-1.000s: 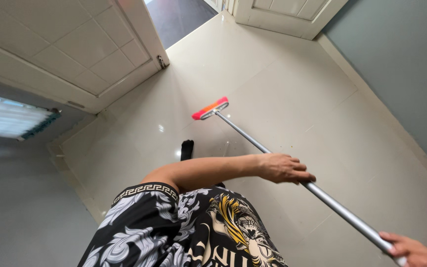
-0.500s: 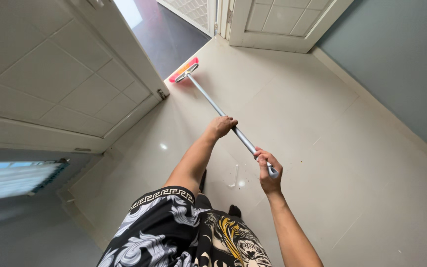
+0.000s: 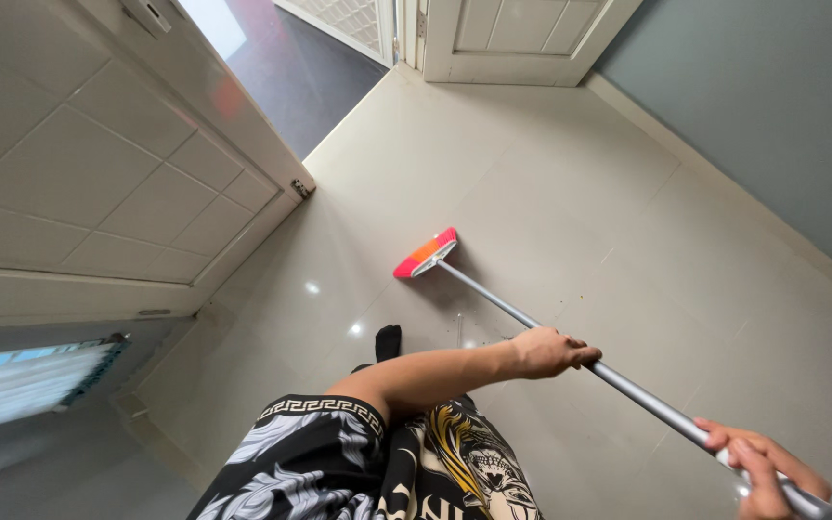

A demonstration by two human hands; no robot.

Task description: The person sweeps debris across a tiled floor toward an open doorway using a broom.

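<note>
Pale glossy floor tiles fill a narrow hallway with a grey-blue wall on one side and white panelled doors: one open door near the person, another at the far end beside a dark doorway. Everything below is placed against the broom's head.

That broom head, pink and orange, rests on the floor tiles at the middle of the hallway, well short of the dark doorway. Its silver handle slopes back from the head toward the person. The left hand is wrapped around the handle partway up from the head; the right hand is clenched on the handle's far end, furthest from the head. Both hands are well apart along the shaft. A dark-socked foot stands just behind the head.

Small specks of debris lie scattered on the tiles just beside and behind the head, so sweeping looks only partly done; the stretch from the head to the far door appears cleaner, though fine dust cannot be judged.
</note>
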